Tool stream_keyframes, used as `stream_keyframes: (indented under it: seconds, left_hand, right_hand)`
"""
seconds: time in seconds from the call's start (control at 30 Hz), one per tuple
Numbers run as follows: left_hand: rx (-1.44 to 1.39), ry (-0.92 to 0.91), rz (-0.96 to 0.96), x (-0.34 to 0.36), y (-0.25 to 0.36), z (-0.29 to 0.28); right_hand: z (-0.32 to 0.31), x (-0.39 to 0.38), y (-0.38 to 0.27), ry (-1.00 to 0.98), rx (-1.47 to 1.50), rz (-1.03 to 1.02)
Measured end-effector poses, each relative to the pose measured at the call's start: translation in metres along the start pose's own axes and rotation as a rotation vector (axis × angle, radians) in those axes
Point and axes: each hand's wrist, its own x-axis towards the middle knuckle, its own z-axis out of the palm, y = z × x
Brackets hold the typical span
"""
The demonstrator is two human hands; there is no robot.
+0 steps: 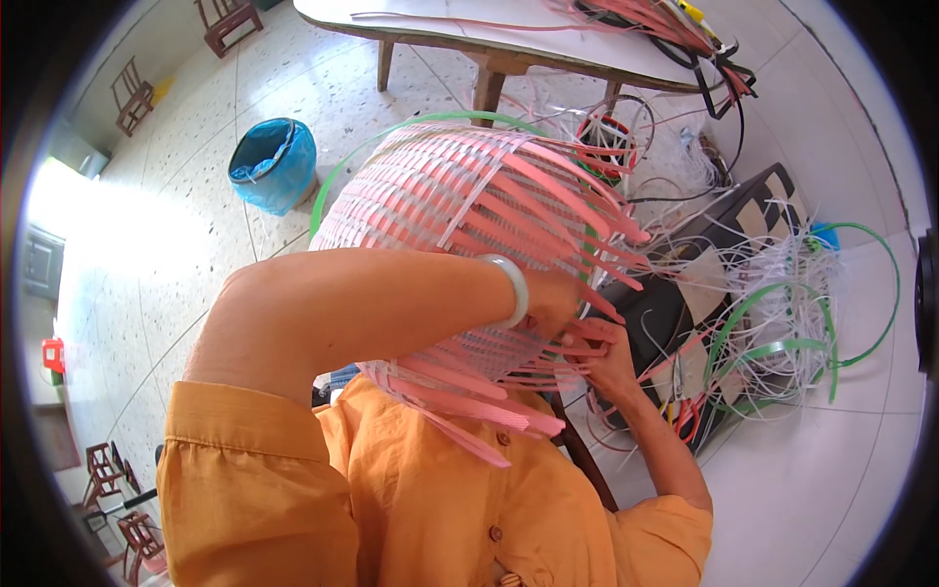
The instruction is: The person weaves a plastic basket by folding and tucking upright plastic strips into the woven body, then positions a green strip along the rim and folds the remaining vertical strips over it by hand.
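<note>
A half-woven basket [391, 191] of pink and clear-white plastic strips lies on its side across my lap. Its loose pink strip ends [548, 196] fan out to the right. My left hand [553, 301], with a pale bangle [514, 292] on the wrist, reaches over the basket to its open edge. The fingers are curled in and partly hidden, so what they grip is unclear. Close beside it, my right hand [608, 354] has its fingers pinched on a pink strip at the rim. A green strip [391, 125] arches along the basket's far side.
A blue-lined bin [272, 166] stands on the floor at left. Beyond the basket is a white-topped table [440, 27] with pink strips. A dark case [641, 328] and a tangle of white strips [782, 323] with green bands lie at right. Small wooden chairs [230, 24] stand far left.
</note>
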Motion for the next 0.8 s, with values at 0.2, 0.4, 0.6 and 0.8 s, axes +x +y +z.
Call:
stream_keyframes:
  seconds: [0.2,0.4,0.6,0.8]
  left_hand:
    - [0.388,0.304,0.749,-0.084,0.058,-0.028]
    - [0.272,0.365,0.664,-0.181,0.078,-0.134]
    - [-0.125,1.01,0.263,-0.193,-0.083,-0.162]
    - [-0.867,0.793,0.019,-0.156,-0.186,-0.107]
  right_hand:
    - [-0.002,0.014,-0.006,0.196,-0.369,-0.388]
    - [-0.003,0.003,-0.033,-0.074,-0.056,0.042]
    - [0.003,0.005,-0.033,0.027,-0.103,-0.063]
    - [-0.01,0.01,-0.037,-0.105,-0.098,0.011]
